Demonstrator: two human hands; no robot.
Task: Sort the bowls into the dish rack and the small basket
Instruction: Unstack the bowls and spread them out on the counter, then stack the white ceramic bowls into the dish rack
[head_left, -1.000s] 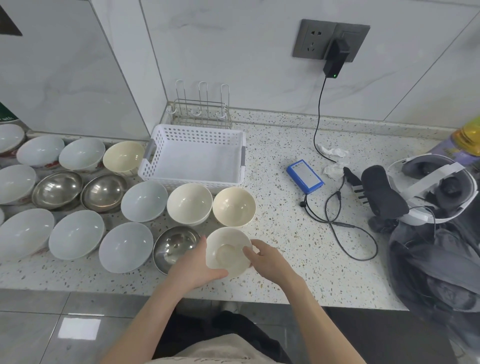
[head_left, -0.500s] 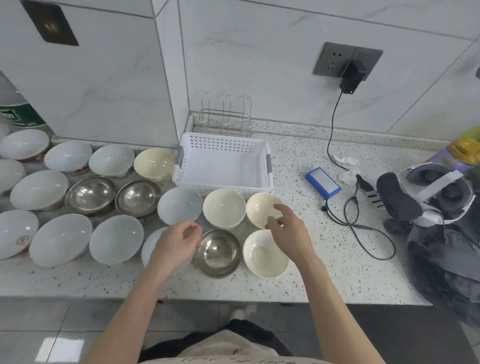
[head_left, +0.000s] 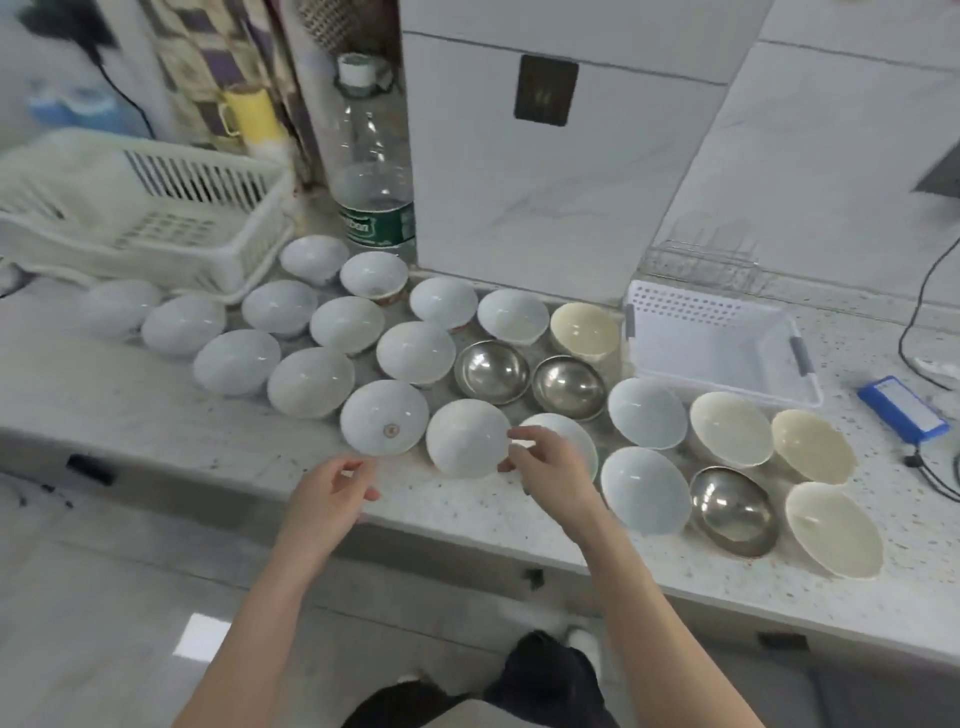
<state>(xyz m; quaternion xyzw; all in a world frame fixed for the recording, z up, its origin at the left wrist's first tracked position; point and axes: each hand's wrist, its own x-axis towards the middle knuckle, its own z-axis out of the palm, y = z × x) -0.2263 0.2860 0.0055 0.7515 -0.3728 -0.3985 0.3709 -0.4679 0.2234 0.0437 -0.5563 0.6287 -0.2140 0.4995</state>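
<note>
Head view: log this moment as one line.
right hand grips white bowl by rim | left hand holds nothing | small basket holds no bowls | dish rack at far left

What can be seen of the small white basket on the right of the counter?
The small white basket is a low rectangular tray of what looks like plastic, with perforated walls, a plain floor and grey handle grips at both ends. It sits upright and empty on the speckled counter, below a wire rack. Neither hand touches it.

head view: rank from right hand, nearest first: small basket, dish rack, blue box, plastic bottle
1. small basket, up and right of the right hand
2. plastic bottle, back left
3. blue box, far right
4. dish rack, far left
</note>
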